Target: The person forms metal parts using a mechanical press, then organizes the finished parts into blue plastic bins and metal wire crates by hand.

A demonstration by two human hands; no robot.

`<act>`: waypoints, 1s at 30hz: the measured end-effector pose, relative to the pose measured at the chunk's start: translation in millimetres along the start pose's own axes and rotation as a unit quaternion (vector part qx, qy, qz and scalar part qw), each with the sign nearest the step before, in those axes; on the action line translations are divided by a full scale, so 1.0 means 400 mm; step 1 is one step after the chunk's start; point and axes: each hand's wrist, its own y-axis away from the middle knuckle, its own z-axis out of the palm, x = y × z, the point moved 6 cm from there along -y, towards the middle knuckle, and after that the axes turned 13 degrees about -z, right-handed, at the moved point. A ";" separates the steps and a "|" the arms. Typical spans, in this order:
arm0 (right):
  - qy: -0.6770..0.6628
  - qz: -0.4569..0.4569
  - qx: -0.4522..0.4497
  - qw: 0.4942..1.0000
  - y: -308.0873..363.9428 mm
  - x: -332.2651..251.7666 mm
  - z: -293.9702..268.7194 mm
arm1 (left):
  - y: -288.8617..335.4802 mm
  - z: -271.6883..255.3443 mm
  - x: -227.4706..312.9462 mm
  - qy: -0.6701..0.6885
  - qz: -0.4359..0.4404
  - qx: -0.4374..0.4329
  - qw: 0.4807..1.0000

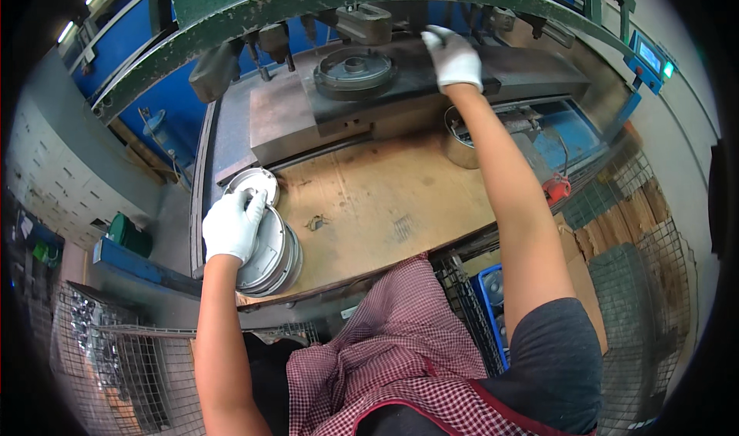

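Observation:
My left hand (233,227), in a white glove, is closed at the edge of a round silver metal cover (256,180). Below it, a stack of similar round metal covers (275,260) stands at the left front of the brown worktop. My right hand (456,60), also gloved in white, reaches far forward beside the machine bed. Its fingertips are smeared by motion, and whether they hold anything does not show. To the left of that hand, a round metal part (356,68) sits on the dark fixture of the machine.
A green machine frame (308,13) arches overhead, with metal spindle heads (273,42) hanging below. Beneath my right forearm stands a metal pot (460,150). At the right are a control screen (650,54) and a red plug (556,188). A blue crate (493,313) sits below the worktop (369,197).

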 end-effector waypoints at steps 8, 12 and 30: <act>-0.032 0.099 0.113 0.988 0.145 0.146 -0.257 | -0.005 0.003 -0.001 0.001 -0.004 0.017 1.000; 0.057 0.152 -0.019 0.987 0.217 0.154 -0.312 | -0.005 -0.002 0.001 0.018 0.004 0.014 1.000; 0.202 0.225 -0.292 0.907 0.532 0.267 -0.261 | -0.022 0.029 -0.033 0.045 -0.014 -0.027 0.999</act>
